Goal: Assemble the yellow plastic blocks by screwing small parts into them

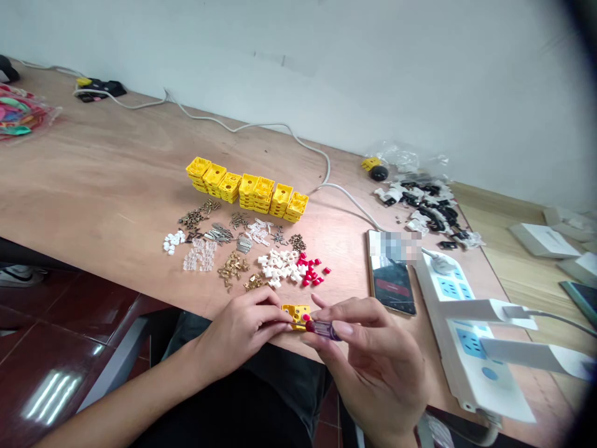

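At the table's front edge, my right hand (373, 354) is closed round the purple translucent handle of a small screwdriver (325, 330). Its thin shaft points left, across a yellow plastic housing (296, 309) that has a red button in it. My left hand (245, 326) has its fingers pinched together at the housing's left side, by the screwdriver's tip. What exactly lies between those fingertips is hidden. Just beyond the housing are white plastic pieces (280, 264), red caps (313, 270) and brass-coloured parts (233, 266).
Stacked yellow housings (249, 186) stand in a row farther back, with metal parts (219, 233) and clear pieces (199, 255) before them. On the right lie a phone (394, 289), a power strip (450, 323) with plugs and black-and-white parts (429, 208). A white cable (326, 162) crosses behind.
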Available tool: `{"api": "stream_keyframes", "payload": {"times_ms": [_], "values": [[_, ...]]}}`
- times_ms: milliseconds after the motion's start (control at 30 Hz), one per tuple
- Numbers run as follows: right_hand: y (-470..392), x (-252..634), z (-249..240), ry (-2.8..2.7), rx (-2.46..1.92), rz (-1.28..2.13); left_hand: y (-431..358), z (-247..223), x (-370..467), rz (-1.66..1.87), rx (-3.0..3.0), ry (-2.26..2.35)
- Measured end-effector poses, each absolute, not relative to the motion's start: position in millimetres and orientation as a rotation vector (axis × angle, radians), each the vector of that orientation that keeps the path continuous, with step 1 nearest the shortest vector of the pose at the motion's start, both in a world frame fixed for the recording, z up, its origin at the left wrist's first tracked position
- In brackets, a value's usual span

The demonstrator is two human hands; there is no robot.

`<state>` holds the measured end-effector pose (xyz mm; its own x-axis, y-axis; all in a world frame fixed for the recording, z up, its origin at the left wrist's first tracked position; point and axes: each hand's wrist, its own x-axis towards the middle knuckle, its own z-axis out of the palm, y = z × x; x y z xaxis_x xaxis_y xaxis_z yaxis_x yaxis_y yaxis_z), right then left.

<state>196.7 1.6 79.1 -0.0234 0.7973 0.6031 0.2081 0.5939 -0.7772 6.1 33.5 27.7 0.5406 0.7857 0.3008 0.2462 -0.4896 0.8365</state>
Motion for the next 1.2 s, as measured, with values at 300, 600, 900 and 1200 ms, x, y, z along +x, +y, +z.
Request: {"api": "stream_keyframes", "payload": {"times_ms": [300, 600, 900, 1200], "values": [[-5, 199, 72, -1.652, -0.879, 0.628, 33, 22, 6, 0.931, 2.018, 0.857], [-3, 195, 70, -1.709, -0.842, 0.574, 31, 23, 7, 0.945, 2.041, 0.834], [3, 192, 71, -1.636, -0.813, 0.511, 33, 24, 7, 0.984, 2.054, 0.812], [5, 191, 64, -1.616, -0.782, 0.605, 33, 22, 7, 0.969, 2.056, 0.786]]}}
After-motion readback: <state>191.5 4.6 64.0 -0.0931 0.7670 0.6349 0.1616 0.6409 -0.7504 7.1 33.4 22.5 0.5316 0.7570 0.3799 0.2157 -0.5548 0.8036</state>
